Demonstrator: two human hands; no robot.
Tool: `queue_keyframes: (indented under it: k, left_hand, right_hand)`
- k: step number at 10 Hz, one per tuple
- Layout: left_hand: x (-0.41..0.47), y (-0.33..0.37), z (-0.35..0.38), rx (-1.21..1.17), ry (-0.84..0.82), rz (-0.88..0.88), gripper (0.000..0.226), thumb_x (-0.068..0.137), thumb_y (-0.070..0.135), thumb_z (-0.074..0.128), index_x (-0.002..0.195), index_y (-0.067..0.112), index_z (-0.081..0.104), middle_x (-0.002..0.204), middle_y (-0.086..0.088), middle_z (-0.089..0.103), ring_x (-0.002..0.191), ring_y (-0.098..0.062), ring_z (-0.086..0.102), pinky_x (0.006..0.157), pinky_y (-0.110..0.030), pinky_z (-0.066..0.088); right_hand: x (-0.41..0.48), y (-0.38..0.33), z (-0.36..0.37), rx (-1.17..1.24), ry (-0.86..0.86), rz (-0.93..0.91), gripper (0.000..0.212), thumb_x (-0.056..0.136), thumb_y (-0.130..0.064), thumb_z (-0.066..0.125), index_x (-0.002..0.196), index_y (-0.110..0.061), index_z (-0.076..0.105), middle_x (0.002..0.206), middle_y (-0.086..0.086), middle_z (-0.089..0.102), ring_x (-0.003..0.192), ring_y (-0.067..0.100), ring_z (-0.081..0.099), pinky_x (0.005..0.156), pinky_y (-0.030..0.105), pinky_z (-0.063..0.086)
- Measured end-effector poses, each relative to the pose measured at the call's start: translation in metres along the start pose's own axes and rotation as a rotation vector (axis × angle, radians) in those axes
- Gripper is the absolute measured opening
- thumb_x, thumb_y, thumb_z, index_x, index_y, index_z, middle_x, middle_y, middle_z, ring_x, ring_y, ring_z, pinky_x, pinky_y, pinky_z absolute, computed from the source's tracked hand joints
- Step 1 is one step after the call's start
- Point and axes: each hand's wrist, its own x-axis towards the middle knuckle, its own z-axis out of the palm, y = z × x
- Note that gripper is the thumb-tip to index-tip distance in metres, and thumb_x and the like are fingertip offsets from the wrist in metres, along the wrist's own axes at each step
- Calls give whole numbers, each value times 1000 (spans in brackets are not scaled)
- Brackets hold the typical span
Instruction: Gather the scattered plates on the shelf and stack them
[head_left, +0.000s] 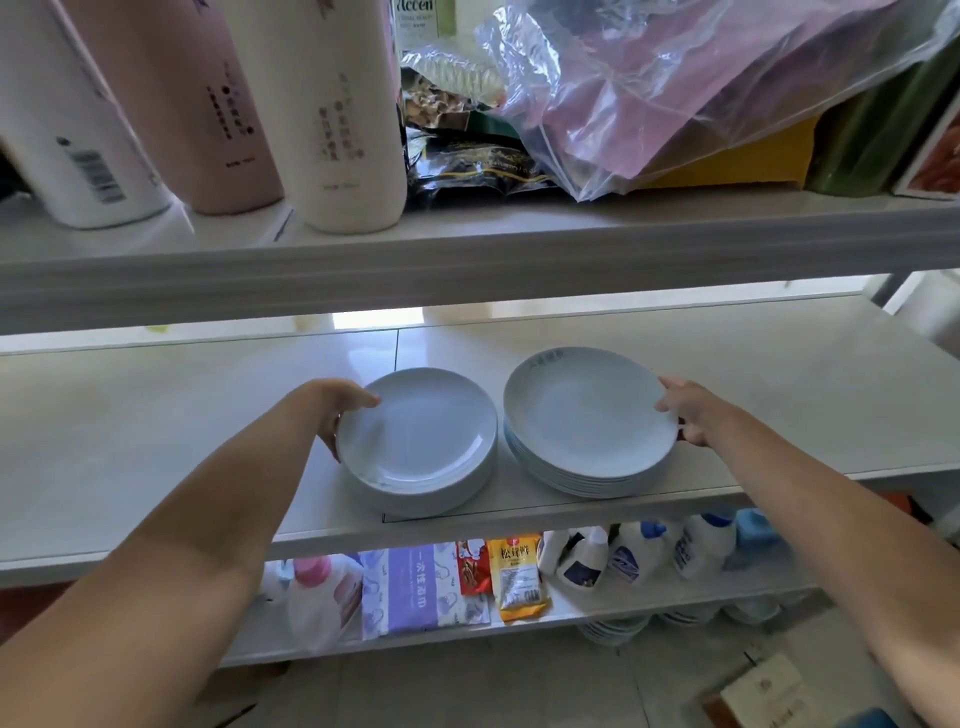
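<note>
Now | left hand (337, 410) curled round left stack (415, 441) rim | right hand (687, 410) pinching right stack (587, 410) edge | stacks just beside each other on shelf (156, 441)

I stand close to a white shelving unit (467, 249) whose boards run across my whole view. The upper shelf (623, 223) carries tall bottles (343, 114) and a crumpled clear plastic bag (675, 93). The middle shelf (130, 415) below it is a pale, faintly glossy board with a seam between its panels, and a bright patch of light (376, 318) shows at its back edge. The lower shelf (597, 610) holds white jugs (639, 556) and packets (519, 577). Beneath, the floor (467, 691) is pale tile with thin joints, and a cardboard box (763, 691) lies on it at my right.
</note>
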Motion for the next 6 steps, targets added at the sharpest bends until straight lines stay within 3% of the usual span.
queue_keyframes:
  k: [3, 4, 5, 6]
  left_hand:
    - [-6, 7, 17, -30, 116, 5, 69, 96, 51, 44, 148, 10, 24, 139, -24, 46, 115, -48, 56, 88, -63, 48]
    - [-13, 6, 25, -54, 162, 44, 69, 96, 56, 37, 146, 9, 27, 134, -22, 50, 113, -46, 58, 83, -59, 50]
    - [-14, 3, 29, -13, 262, 106, 67, 99, 53, 29, 144, 4, 31, 133, -21, 50, 116, -43, 57, 83, -51, 50]
    - [-14, -10, 36, 178, 463, 209, 69, 101, 50, 24, 150, 2, 21, 153, -20, 31, 138, -38, 36, 109, -45, 35]
  right_hand:
    - [-7, 0, 9, 26, 17, 12, 44, 98, 4, 35, 140, -9, 44, 138, 19, 48, 119, 36, 51, 101, 46, 42]
    - [-10, 2, 7, 83, 8, -6, 40, 99, -2, 40, 138, -8, 45, 137, 19, 50, 106, 30, 52, 99, 45, 43]
    - [-12, 5, 7, 116, 19, -33, 40, 99, -13, 45, 139, -9, 45, 130, 14, 54, 105, 28, 52, 99, 44, 44]
    - [-23, 8, 12, 12, 89, -103, 46, 99, -21, 44, 142, -5, 40, 137, 15, 49, 116, 30, 51, 97, 38, 41]
